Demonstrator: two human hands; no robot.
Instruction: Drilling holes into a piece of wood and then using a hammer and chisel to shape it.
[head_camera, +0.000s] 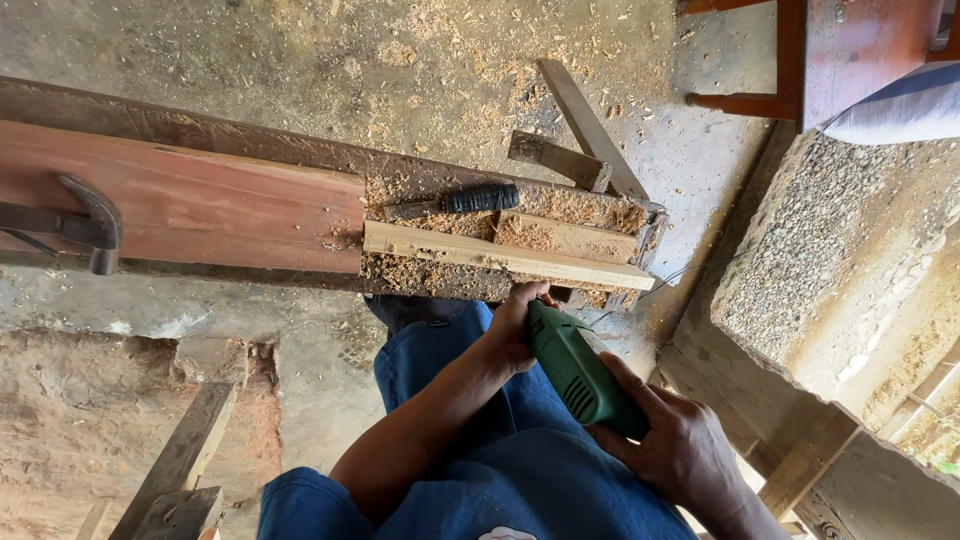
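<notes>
I hold a green power tool (575, 368) with both hands, its nose pointed at the near edge of a pale wooden strip (500, 256). My right hand (678, 445) grips the rear of the tool's body. My left hand (518, 325) wraps around its front end, right under the strip. The strip lies across a sawdust-covered workbench (470, 280), beside a reddish plank (190, 205). My legs in blue trousers (450, 430) are below the tool.
A chisel with a dark handle (462, 201) lies in the sawdust behind the strip. A claw hammer (80, 225) rests on the reddish plank at left. Wooden offcuts (570, 140) lean behind the bench; a rough concrete ledge (830, 260) runs at right.
</notes>
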